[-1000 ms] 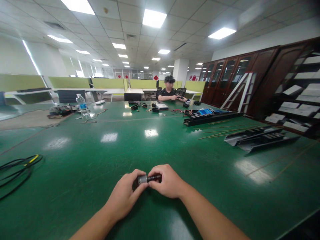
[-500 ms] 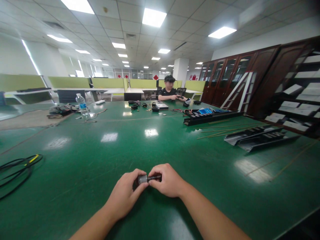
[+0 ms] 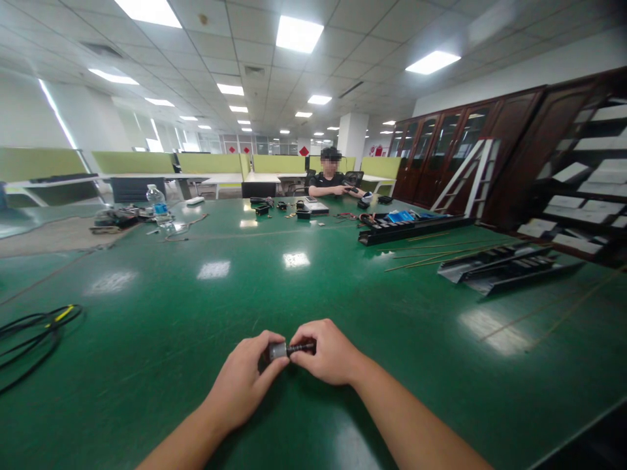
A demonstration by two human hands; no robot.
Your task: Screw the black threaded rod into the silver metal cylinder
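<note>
Close to me over the green table, my left hand (image 3: 245,373) pinches a short grey metal cylinder (image 3: 278,350) between thumb and fingers. My right hand (image 3: 327,354) is closed on a thin dark ribbed shaft (image 3: 300,348). The shaft lies in line with the cylinder's right end and appears to meet it; whether the two are joined I cannot tell. Fingers cover the cylinder's left end and part of the shaft. Both hands are nearly touching at the fingertips.
Coiled black cable (image 3: 59,320) lies at the left. A water bottle (image 3: 157,202) stands farther back. Black metal channels (image 3: 504,271) and thin rods (image 3: 426,261) lie at the right. Across the table (image 3: 196,313) a person (image 3: 330,183) sits behind small black parts. A stepladder (image 3: 480,176) stands beyond.
The view has shifted very slightly. Both hands keep their grip in nearly the same place, with slightly more of the cylinder and shaft showing.
</note>
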